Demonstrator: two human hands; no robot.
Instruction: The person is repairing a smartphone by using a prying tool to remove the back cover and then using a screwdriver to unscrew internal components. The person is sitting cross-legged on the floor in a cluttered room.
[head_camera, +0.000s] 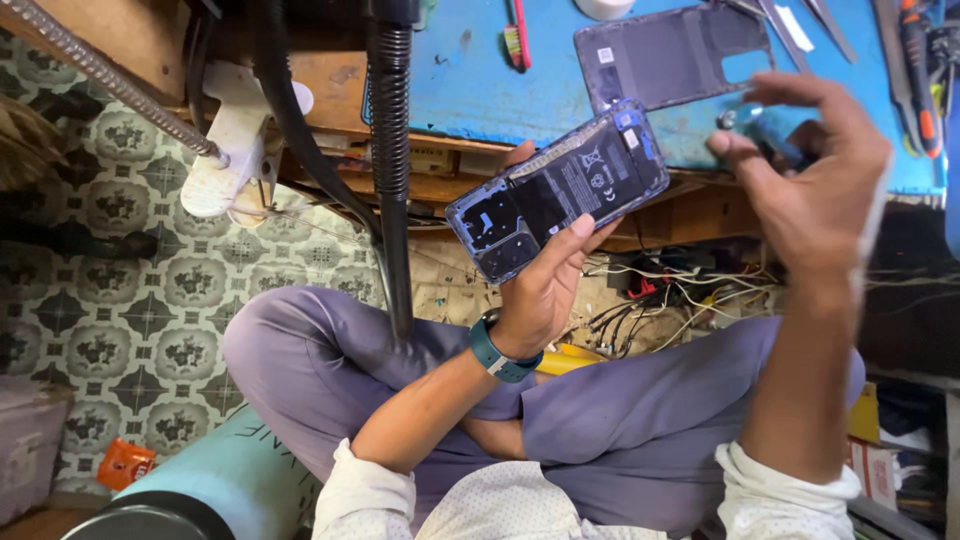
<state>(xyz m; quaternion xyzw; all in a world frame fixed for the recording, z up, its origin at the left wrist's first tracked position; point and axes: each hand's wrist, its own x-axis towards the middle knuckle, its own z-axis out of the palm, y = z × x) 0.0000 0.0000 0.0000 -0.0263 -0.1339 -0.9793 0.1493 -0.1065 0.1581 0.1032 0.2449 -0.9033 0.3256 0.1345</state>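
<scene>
The person sits cross-legged, and near the middle of the frame the left hand (545, 285) is wrapped around an opened phone (558, 188), fingers curled along its lower edge and the thumb behind it. The phone is tilted, its back off, so the black battery and dark blue frame face up. A teal wristband (497, 352) sits on that wrist.

To the right, the right hand (815, 170) is raised just beside the phone, its fingers loosely bent and the thumb and forefinger drawn toward each other; whether they pinch some small part I cannot tell, as the spot is blurred.

Above both hands, at the top of the frame, a blue table (500, 80) carries the loose dark back cover (672, 55), lying flat. A red-handled brush (517, 35) lies left of it and tweezers (800, 25) at its right.
</scene>
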